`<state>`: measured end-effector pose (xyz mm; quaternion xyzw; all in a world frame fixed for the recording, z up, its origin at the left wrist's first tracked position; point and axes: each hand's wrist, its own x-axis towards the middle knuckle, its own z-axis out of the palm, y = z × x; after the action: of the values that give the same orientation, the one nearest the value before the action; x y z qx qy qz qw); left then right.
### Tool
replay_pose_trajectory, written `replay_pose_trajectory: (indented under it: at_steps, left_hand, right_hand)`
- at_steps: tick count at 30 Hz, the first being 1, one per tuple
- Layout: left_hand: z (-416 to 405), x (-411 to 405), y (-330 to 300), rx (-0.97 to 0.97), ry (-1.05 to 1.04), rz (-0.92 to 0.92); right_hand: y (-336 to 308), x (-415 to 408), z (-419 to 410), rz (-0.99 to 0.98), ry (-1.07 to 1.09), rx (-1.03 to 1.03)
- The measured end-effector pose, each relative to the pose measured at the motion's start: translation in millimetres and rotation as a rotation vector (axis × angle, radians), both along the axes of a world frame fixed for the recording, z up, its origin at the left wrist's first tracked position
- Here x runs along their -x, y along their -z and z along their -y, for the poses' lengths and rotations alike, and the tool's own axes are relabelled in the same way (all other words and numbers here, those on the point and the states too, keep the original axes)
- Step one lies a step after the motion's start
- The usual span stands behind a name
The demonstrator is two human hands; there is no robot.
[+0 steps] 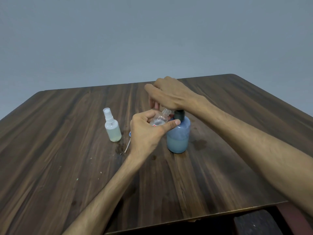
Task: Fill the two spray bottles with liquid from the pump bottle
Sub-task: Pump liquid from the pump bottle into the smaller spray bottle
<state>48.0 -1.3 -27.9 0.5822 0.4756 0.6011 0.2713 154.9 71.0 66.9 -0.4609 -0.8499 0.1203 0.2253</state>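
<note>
A blue pump bottle (177,138) with a black collar stands mid-table, roughly half full of pale liquid. My right hand (169,94) lies flat over its pump head, which is hidden beneath the palm. My left hand (145,131) grips a small clear spray bottle (159,120), uncapped and tilted, its open neck up against the pump's outlet. A second spray bottle (112,128), white-capped and partly filled with pale liquid, stands upright to the left, apart from both hands.
A loose spray head with a blue part and thin dip tube (127,145) lies on the dark wooden table (67,167) behind my left wrist. Small wet spots sit around the bottles. The table's near edge runs bottom right, with dark seating below.
</note>
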Motion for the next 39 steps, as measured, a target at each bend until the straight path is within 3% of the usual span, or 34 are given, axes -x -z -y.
replay_pose_trajectory:
  at_steps: [3,7,11,16,20,24,29,33,39]
  left_hand:
    - [0.4,1.8,-0.9,0.010,0.014,0.020]
    - [-0.3,1.3,-1.2,0.012,-0.001,0.017]
    - [-0.4,2.5,0.0,0.012,0.012,0.010]
    - [-1.5,1.8,0.2,0.012,-0.011,0.021]
    - [-0.8,2.0,1.3,0.009,-0.003,0.007]
    - [-0.9,1.3,0.4,0.000,-0.014,0.007]
    - [-0.8,1.1,-0.1,0.006,0.006,0.022]
    - [-1.9,1.4,0.5,0.014,-0.016,0.027]
    - [-2.5,1.4,0.0,0.009,-0.012,0.021]
  right_hand:
    - [-6.2,-1.4,-1.8,-0.085,-0.001,0.003]
    - [0.4,2.3,1.2,0.021,0.005,0.000]
    - [-6.0,-0.2,-0.8,-0.074,0.005,-0.010]
    - [0.3,2.5,1.1,0.045,-0.012,0.010]
    - [-6.9,-0.1,-1.8,-0.066,-0.009,0.009]
    - [-1.7,2.5,-0.1,0.064,-0.015,0.020]
    - [-9.4,1.9,-2.1,-0.015,-0.025,0.013]
    - [-0.6,3.7,0.0,0.090,-0.021,0.003]
    - [-6.0,1.8,-2.2,-0.040,-0.012,-0.015]
